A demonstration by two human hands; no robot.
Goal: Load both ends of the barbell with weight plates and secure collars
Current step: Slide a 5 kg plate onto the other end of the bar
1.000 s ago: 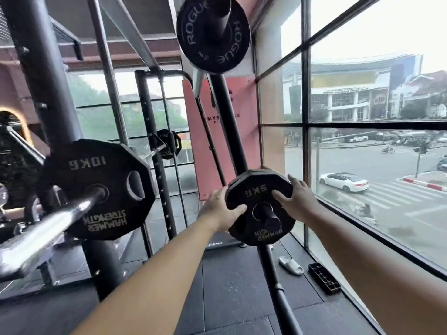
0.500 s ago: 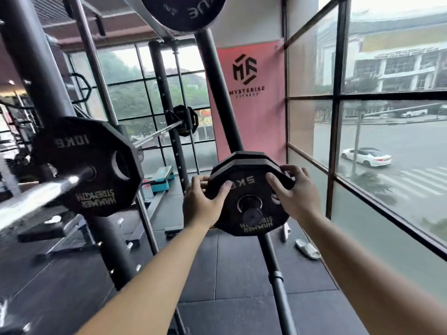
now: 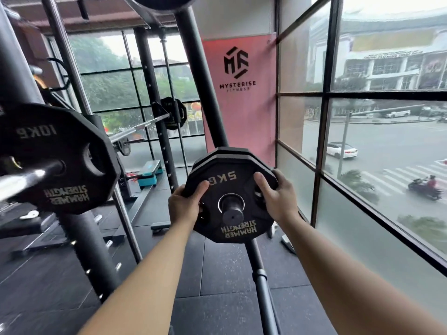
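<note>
Gym corner: black rubber floor (image 3: 217, 281), glass wall (image 3: 300, 117) on our right with a street outside, pink banner (image 3: 239, 105) at 12 o'clock.

- 5 kg plate (image 3: 232, 187) sits low-centre in view, on a black peg (image 3: 232, 212). The peg end pokes through the plate's hole toward us. Plate lettering reads upside down.
- Our left hand (image 3: 183, 205) grips the rim at the plate's 9 o'clock, thumb on the face, fingers wrapped behind.
- Our right hand (image 3: 275, 199) grips the rim at 3 o'clock, same way.
- A second plate (image 3: 225, 149) sits just behind, only its top edge showing. We cannot tell whether the two touch.
- The peg hangs off a slanted rack post (image 3: 200, 81) running from 12 down to 6.
- At 9 o'clock, well apart: a 10 kg plate (image 3: 60, 146) on the barbell (image 3: 24, 178), its chrome end blurred and pointing our way.
- A teal step (image 3: 150, 169) lies on the floor between the two plates, further back.
</note>
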